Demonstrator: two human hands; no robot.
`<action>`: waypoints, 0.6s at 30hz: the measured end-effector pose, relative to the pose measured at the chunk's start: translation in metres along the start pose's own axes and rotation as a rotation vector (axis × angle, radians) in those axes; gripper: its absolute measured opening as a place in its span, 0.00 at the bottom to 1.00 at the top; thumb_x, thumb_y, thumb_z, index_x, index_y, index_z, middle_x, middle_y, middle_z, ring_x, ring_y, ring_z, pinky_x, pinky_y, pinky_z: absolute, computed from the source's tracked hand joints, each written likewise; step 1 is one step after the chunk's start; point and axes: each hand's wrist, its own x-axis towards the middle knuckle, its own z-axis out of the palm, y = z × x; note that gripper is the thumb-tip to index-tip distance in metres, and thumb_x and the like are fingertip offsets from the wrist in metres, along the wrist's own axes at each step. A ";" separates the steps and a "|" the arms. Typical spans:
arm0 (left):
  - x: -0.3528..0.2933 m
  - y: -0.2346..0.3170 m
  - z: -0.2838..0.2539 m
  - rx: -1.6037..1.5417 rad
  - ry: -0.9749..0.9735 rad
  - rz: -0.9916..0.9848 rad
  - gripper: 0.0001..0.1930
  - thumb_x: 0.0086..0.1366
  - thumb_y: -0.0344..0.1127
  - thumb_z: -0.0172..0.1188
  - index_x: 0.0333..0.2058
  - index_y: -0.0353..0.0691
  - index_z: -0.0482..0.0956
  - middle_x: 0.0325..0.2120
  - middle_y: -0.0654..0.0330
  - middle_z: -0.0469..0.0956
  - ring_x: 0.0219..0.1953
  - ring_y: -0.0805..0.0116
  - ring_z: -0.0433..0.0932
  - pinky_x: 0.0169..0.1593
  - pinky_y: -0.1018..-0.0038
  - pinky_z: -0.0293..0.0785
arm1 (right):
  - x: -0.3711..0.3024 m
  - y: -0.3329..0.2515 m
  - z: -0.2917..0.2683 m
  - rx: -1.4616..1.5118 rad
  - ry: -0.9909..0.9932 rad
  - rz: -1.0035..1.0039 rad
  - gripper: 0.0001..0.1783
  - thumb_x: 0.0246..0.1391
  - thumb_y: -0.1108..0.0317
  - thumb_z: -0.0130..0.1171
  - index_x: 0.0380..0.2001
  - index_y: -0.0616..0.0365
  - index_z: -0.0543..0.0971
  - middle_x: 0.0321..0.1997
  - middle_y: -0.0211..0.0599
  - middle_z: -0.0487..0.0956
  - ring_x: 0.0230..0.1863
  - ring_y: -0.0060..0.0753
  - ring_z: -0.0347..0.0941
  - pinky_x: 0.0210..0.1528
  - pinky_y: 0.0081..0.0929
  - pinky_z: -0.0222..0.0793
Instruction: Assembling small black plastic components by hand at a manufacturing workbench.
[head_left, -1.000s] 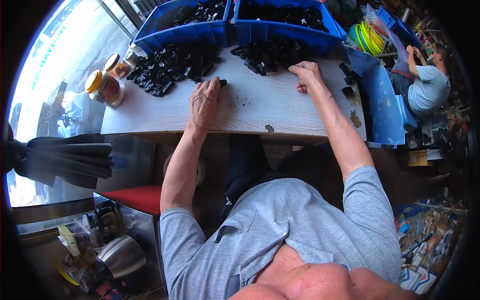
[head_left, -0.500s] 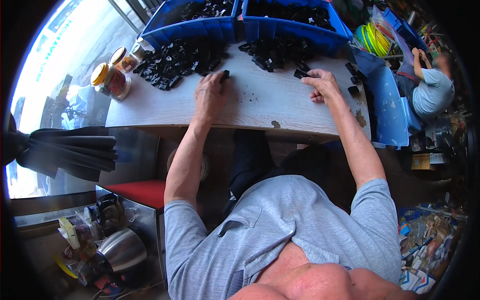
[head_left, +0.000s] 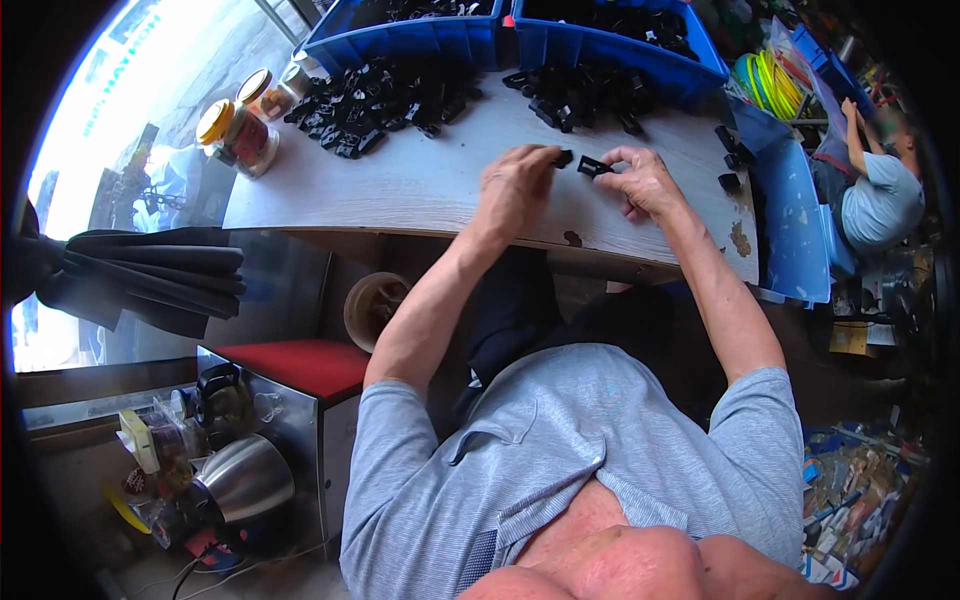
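Note:
Over the middle of the table my left hand pinches a small black part between its fingertips. My right hand is closed on another black plastic part that shows an opening in its face. The two parts are a short gap apart, facing each other. Beyond my left hand lies a pile of black parts. A second pile of similar black parts lies beyond my right hand. What exactly these parts are, I cannot tell.
Two blue bins with black parts stand along the far edge. Lidded jars sit at the table's left. A few black pieces lie near the right edge, beside a blue crate. Another person sits farther right.
My left hand has moved right from beside the left pile, carrying a black part toward the one in my right hand. The view has shifted slightly.

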 end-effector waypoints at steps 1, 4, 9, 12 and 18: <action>0.003 0.006 0.005 0.017 -0.033 0.039 0.15 0.59 0.23 0.63 0.45 0.42 0.86 0.40 0.55 0.85 0.42 0.54 0.84 0.46 0.65 0.80 | -0.001 -0.001 0.002 -0.013 -0.049 -0.030 0.18 0.53 0.67 0.69 0.47 0.53 0.80 0.17 0.28 0.72 0.12 0.21 0.68 0.12 0.22 0.65; 0.008 0.015 0.016 0.011 -0.159 0.053 0.15 0.60 0.26 0.63 0.46 0.43 0.85 0.42 0.56 0.85 0.45 0.54 0.83 0.49 0.64 0.80 | 0.000 0.000 0.003 0.006 -0.070 -0.037 0.20 0.52 0.69 0.68 0.50 0.54 0.80 0.16 0.28 0.73 0.11 0.22 0.68 0.12 0.24 0.64; 0.017 0.017 0.016 0.033 -0.267 0.137 0.14 0.62 0.25 0.61 0.47 0.43 0.85 0.44 0.55 0.84 0.45 0.54 0.83 0.48 0.64 0.81 | 0.005 0.011 0.002 0.025 -0.065 -0.051 0.20 0.52 0.69 0.67 0.50 0.52 0.82 0.22 0.32 0.79 0.15 0.23 0.72 0.15 0.25 0.71; 0.019 0.013 0.018 -0.036 -0.233 0.129 0.14 0.63 0.25 0.61 0.47 0.42 0.85 0.43 0.54 0.84 0.44 0.52 0.84 0.47 0.64 0.82 | 0.005 0.011 0.003 0.040 -0.043 -0.044 0.19 0.54 0.71 0.66 0.51 0.52 0.82 0.22 0.32 0.79 0.14 0.22 0.72 0.15 0.25 0.71; 0.018 0.013 0.022 -0.036 -0.202 0.148 0.15 0.62 0.24 0.63 0.48 0.42 0.85 0.44 0.54 0.84 0.43 0.53 0.84 0.47 0.65 0.82 | 0.004 0.012 0.002 0.069 -0.033 -0.041 0.19 0.54 0.72 0.65 0.51 0.52 0.81 0.21 0.31 0.78 0.14 0.22 0.72 0.14 0.24 0.70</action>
